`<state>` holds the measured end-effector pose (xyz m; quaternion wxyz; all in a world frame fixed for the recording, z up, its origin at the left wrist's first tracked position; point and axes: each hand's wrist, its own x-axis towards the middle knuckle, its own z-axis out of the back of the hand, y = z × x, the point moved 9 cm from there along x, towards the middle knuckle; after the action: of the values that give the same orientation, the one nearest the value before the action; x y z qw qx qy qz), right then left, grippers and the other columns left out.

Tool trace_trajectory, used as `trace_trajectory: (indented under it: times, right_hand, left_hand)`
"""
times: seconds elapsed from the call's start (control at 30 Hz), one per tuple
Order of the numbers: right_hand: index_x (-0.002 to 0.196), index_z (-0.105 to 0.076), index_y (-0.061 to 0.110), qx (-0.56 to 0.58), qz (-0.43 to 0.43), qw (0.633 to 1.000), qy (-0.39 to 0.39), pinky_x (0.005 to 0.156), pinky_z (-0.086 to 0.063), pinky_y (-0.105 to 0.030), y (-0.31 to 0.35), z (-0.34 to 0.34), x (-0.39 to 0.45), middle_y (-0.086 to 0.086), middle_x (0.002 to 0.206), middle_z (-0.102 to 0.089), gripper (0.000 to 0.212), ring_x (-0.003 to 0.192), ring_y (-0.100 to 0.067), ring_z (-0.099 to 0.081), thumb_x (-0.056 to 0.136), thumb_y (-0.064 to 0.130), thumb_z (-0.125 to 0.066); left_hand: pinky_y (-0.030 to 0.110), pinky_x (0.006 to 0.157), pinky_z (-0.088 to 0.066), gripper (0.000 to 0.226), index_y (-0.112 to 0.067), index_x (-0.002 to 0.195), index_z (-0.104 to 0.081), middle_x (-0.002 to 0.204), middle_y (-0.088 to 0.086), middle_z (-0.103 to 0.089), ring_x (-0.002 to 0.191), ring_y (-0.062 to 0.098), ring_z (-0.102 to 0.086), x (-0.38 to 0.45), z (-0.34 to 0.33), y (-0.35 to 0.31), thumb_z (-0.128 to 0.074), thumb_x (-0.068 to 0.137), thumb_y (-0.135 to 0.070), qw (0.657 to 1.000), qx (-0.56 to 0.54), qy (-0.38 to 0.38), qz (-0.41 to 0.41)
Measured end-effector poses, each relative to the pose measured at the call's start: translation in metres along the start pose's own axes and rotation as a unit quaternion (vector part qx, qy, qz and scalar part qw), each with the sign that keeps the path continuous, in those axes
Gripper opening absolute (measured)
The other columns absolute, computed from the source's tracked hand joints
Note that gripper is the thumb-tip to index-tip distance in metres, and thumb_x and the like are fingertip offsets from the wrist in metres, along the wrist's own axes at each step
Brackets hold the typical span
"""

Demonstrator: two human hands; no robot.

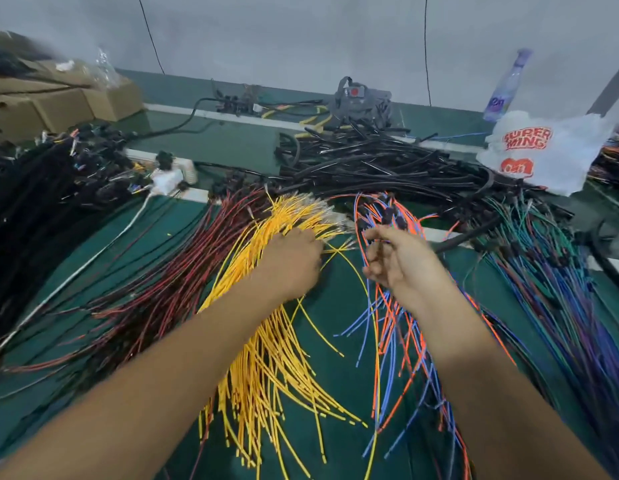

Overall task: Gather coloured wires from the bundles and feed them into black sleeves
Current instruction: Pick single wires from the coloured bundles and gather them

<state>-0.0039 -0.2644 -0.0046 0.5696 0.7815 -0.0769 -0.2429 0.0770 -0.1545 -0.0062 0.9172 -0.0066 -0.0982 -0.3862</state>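
A fan of yellow wires (266, 344) lies on the green table (335, 306) at the centre. My left hand (290, 261) is on its far end, fingers curled and pinching a yellow wire near its metal tip. To the right lies a bundle of orange and blue wires (398, 327). My right hand (401, 258) hovers over that bundle's far end, its fingers curled round a few orange and blue wires. A heap of black sleeves (380, 164) sits behind both bundles. Red and black wires (169, 282) lie to the left.
Green, blue and purple wires (557, 278) spread at the right. Black finished harnesses (48, 188) pile up at the left, with cardboard boxes (62, 102) behind. A white plastic bag (543, 150) and a bottle (505, 86) stand at the back right, yellow-handled pliers (315, 121) at the back.
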Motion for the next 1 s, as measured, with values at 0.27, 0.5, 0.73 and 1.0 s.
trace_trajectory:
  times: [0.27, 0.5, 0.73, 1.0]
  right_hand:
    - [0.083, -0.06, 0.008, 0.015, -0.024, 0.999, 0.018, 0.058, -0.048, -0.027, -0.033, 0.001, 0.006, 0.001, 0.049, -0.056, 0.029, 0.038, -0.012, -0.052, 0.101, 0.015, -0.039]
    - [0.097, -0.063, 0.014, 0.027, 0.054, 0.998, 0.028, 0.066, -0.053, -0.023, -0.01, -0.013, 0.012, -0.004, 0.078, -0.067, 0.024, 0.071, -0.014, -0.067, 0.102, 0.017, -0.04]
    - [0.091, -0.072, 0.016, 0.041, 0.143, 0.988, -0.033, 0.088, -0.05, -0.035, 0.015, -0.025, 0.005, -0.008, 0.095, -0.071, 0.018, 0.089, -0.017, -0.061, 0.096, 0.01, -0.056]
    - [0.093, -0.07, 0.016, 0.014, 0.138, 0.99, -0.014, 0.062, -0.05, -0.033, 0.013, -0.031, 0.0, -0.005, 0.092, -0.068, 0.021, 0.08, -0.02, -0.061, 0.1, 0.018, -0.05]
  left_hand:
    - [0.032, 0.084, -0.041, 0.012, -0.019, 0.088, -0.072, 0.103, 0.006, -0.061, 0.102, 0.023, -0.052, 0.002, 0.019, 0.041, -0.06, 0.089, -0.021, 0.955, -0.227, -0.149, 0.124]
    - [0.027, 0.065, -0.042, 0.008, -0.011, 0.081, -0.066, 0.086, 0.002, -0.062, 0.066, 0.01, -0.053, -0.01, 0.039, 0.055, -0.062, 0.086, -0.015, 0.8, -0.522, -0.195, 0.222]
    - [0.021, 0.052, -0.046, 0.017, -0.019, 0.076, -0.069, 0.06, -0.007, -0.06, 0.055, 0.006, -0.053, -0.012, 0.024, 0.006, -0.061, 0.091, -0.016, 0.702, -0.676, -0.117, 0.19]
    - [0.026, 0.06, -0.055, 0.02, -0.018, 0.087, -0.071, 0.065, -0.005, -0.067, 0.061, 0.012, -0.065, -0.02, 0.015, -0.016, -0.054, 0.096, -0.016, 0.666, -0.726, -0.042, 0.165]
